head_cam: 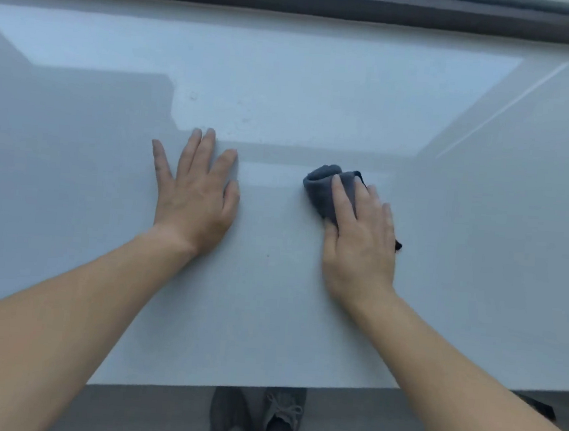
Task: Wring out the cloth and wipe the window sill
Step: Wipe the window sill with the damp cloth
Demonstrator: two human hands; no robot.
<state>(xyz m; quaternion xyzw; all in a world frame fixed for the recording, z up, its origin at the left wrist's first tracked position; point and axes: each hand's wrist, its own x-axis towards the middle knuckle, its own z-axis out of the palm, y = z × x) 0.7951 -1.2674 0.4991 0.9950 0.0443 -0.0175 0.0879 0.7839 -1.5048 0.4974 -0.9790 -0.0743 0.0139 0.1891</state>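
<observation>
A wide, glossy pale grey window sill [269, 300] fills most of the head view. My left hand [195, 193] lies flat on it, palm down, fingers spread and holding nothing. To its right, my right hand [360, 235] presses a bunched dark grey cloth [323, 187] onto the sill. The cloth sticks out past my fingertips, and a dark corner of it shows by the outer edge of the hand. Most of the cloth is hidden under my palm.
A dark window frame [295, 3] runs along the far edge of the sill. A few faint specks [246, 121] mark the sill beyond my left hand. The sill's front edge [244, 385] is near my body, with my grey shoes [258, 419] on the floor below.
</observation>
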